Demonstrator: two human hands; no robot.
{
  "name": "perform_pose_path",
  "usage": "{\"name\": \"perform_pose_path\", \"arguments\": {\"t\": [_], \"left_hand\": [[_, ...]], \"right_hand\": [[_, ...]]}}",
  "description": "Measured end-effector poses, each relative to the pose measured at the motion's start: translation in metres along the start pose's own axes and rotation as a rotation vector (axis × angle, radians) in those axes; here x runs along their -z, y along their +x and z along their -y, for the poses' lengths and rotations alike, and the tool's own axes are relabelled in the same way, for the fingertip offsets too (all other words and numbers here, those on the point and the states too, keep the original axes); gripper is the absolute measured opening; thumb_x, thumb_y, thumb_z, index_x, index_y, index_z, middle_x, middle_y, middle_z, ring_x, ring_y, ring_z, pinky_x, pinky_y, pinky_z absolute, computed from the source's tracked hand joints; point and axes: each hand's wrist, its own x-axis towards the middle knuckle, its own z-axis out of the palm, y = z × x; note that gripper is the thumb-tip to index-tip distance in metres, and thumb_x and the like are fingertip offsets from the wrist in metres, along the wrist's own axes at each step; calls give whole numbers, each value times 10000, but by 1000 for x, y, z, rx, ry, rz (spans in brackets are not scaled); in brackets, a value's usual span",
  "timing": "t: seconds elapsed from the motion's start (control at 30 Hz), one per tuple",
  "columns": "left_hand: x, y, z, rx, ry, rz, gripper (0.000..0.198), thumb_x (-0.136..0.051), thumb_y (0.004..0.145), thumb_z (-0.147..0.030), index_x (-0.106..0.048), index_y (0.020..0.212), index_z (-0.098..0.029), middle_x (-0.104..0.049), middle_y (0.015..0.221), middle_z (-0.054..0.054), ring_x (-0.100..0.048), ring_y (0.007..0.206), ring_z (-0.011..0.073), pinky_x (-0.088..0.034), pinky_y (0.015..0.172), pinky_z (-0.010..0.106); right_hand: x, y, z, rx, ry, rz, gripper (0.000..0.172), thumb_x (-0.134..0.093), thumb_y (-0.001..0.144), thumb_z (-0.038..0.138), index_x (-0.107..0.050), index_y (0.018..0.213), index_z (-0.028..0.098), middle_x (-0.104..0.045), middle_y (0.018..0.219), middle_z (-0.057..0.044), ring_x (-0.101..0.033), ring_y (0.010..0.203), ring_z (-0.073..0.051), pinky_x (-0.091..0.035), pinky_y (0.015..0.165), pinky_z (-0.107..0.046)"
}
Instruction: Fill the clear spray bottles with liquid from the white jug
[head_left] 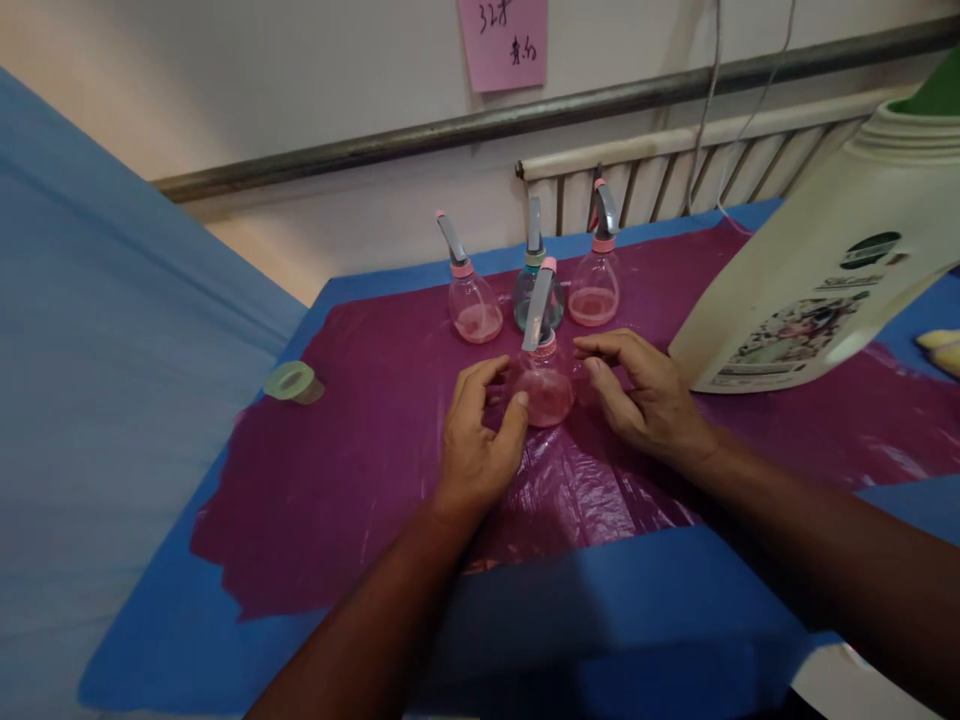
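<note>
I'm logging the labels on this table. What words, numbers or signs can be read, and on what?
"32": handwritten at the top of the pink note on the wall; its other marks are not legible.
Label on the big white jug: a dark oval logo and lines of print, all too blurred to read.
Nothing else shows text.

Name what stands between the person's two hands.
A small pink spray bottle, upright, between left hand and right hand; the head view shows it.

3 spray bottles (471,300) stand near a radiator (675,180), white jug (810,270) right, green lid (292,381) left.
</note>
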Motion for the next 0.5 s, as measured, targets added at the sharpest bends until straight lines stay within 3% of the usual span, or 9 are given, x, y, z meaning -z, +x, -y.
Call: {"name": "perform_pose_path", "arguments": {"t": [0.27,0.5], "left_hand": [[2,-3,2,56,-31,-17,360,-741,1082,-226,-753,1440,-265,-738,1382,85,-755,1149,205,-662,993,370],[9,-3,1,92,57,-9,367,-759,1066,-240,-764,1430,-283,-754,1344,70,-755,1167,219,-656,1066,402]], "right_hand": [[-1,0,10,-9,49,64,273,-674,1119,174,-724,1381,229,-812,1220,-83,-795,1037,-203,-682,927,-374],[-3,2,15,45,44,90,239,-682,1112,129,-737,1332,201,-818,1260,-118,-799,1168,-212,-690,1019,-370]]}}
